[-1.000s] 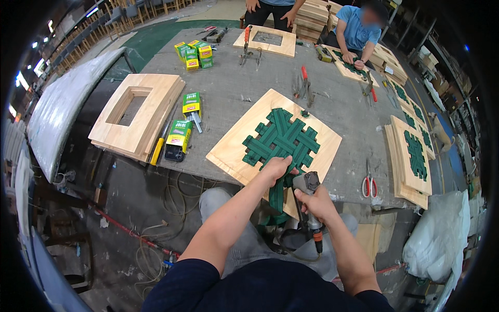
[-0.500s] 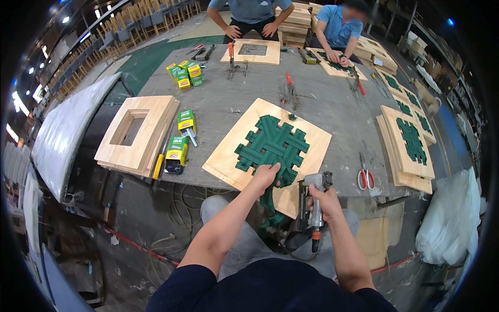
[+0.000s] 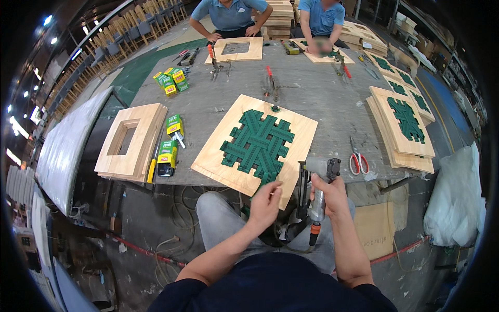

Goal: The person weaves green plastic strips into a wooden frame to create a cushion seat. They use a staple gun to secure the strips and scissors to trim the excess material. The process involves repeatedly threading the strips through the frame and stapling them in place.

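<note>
A square wooden panel [image 3: 213, 160] lies turned at the table's near edge, its middle covered by woven green webbing [image 3: 254, 140]. One green strap runs from the weave toward me over the panel's near edge. My left hand [image 3: 265, 207] pinches that strap just off the edge, and the strap's tail is mostly hidden below. In my right hand [image 3: 332, 195] is a pneumatic staple gun [image 3: 317, 204], gripped by its handle with a hose at its base. It is upright beside the panel's right corner, apart from the webbing.
Stacked wooden frames [image 3: 106, 151], staple boxes [image 3: 167, 152] and a yellow-handled tool [image 3: 152, 170] sit at left. Red-handled scissors [image 3: 358, 162] and webbed panels [image 3: 387, 117] are at right. Clamps [image 3: 270, 83] stand beyond the panel. Two people in blue shirts [image 3: 231, 18] are across the table [image 3: 208, 93].
My left hand has drawn back toward me from the webbing, and the strap now lies straighter over the panel's near edge. The staple gun stays in my right hand.
</note>
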`<state>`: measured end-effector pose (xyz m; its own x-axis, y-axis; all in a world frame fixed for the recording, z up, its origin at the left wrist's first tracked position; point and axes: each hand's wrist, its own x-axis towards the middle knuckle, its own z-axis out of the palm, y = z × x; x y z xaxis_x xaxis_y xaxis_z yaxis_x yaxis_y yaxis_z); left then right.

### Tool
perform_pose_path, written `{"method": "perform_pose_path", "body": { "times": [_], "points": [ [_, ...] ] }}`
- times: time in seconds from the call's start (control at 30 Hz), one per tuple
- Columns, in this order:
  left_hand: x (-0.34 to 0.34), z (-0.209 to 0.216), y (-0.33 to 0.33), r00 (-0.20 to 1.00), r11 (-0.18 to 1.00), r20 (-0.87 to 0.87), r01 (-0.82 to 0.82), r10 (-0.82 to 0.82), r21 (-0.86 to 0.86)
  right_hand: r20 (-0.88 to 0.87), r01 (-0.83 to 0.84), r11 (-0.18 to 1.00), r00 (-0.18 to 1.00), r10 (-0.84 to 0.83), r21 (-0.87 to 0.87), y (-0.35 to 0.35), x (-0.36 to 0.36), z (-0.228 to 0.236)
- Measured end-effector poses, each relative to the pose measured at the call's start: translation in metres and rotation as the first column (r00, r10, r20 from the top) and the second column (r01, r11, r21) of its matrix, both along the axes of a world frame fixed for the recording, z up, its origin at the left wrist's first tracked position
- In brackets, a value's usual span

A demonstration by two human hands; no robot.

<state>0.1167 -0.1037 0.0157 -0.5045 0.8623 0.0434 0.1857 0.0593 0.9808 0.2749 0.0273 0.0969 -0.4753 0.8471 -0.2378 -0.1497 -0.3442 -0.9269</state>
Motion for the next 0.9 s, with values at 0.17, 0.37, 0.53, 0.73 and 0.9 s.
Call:
{"method": "perform_pose_path", "body": {
  "times": [0.17, 0.37, 0.53, 0.73, 0.9],
  "points": [
    [0.043, 0.019, 0.016, 0.573, 0.957, 0.807, 0.287, -0.145, -0.032, -0.022, -0.062, 0.997, 0.998, 0.061, -0.052, -0.001, 0.012, 0.005],
    [0.057, 0.007, 0.026, 0.500, 0.971, 0.850, 0.234, -0.166, 0.052, -0.032, -0.036, 0.995, 0.999, 0.033, -0.092, -0.001, 0.004, 0.019],
    [0.057, 0.006, 0.026, 0.441, 0.974, 0.884, 0.216, -0.154, 0.062, 0.055, -0.051, 0.992, 0.997, 0.058, -0.119, -0.003, 0.007, 0.027],
    [0.052, 0.010, 0.025, 0.413, 0.973, 0.906, 0.232, -0.090, -0.009, -0.028, -0.140, 0.989, 0.990, 0.138, -0.054, -0.001, 0.006, 0.018],
    [0.047, -0.003, 0.024, 0.409, 0.978, 0.907, 0.207, -0.106, 0.021, -0.011, -0.178, 0.984, 0.984, 0.177, -0.013, -0.007, 0.000, 0.021]
  ]
}}
